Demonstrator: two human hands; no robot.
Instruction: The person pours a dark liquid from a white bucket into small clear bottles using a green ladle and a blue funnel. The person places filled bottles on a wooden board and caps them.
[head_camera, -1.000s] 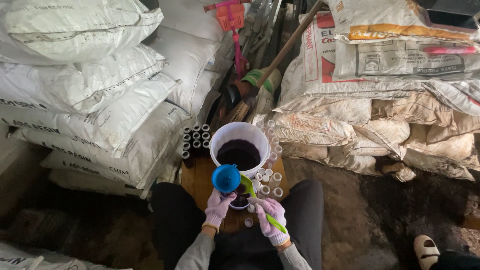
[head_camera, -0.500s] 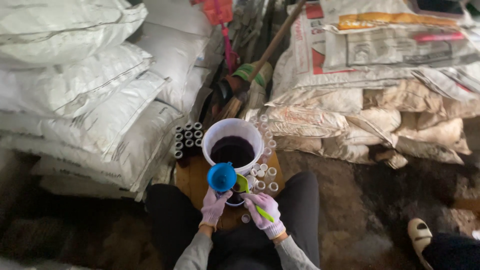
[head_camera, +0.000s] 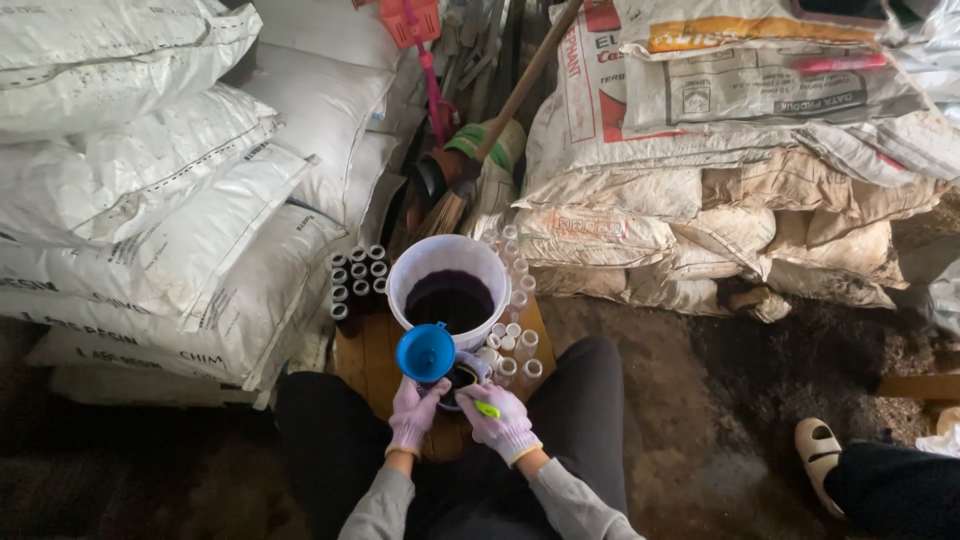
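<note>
Gloved hands work low over a small wooden board (head_camera: 372, 352) set between the seated person's knees: the left hand (head_camera: 415, 412) is closed around the stem under a blue funnel (head_camera: 426, 351), steadying it over something hidden beneath, while the right hand (head_camera: 497, 415) grips the green handle of a small scoop (head_camera: 462, 381) holding dark liquid, tipped just beside the funnel's rim. Clear empty bottles (head_camera: 514, 340) crowd the board's right edge, touching one another; just beyond the funnel stands a white bucket (head_camera: 449, 288) of dark purple liquid, and dark filled bottles (head_camera: 355, 277) cluster on its far left. Stacked white sacks (head_camera: 170, 210) rise on the left, paper sacks (head_camera: 720, 170) on the right, a broom (head_camera: 497, 125) leaning between them at the far end. A sandalled foot (head_camera: 822, 450) of another person shows near right. With the funnel narrow and the bottles so tightly packed, a hurried pour could overflow and stain the board, or a stray wrist could topple the empties
</note>
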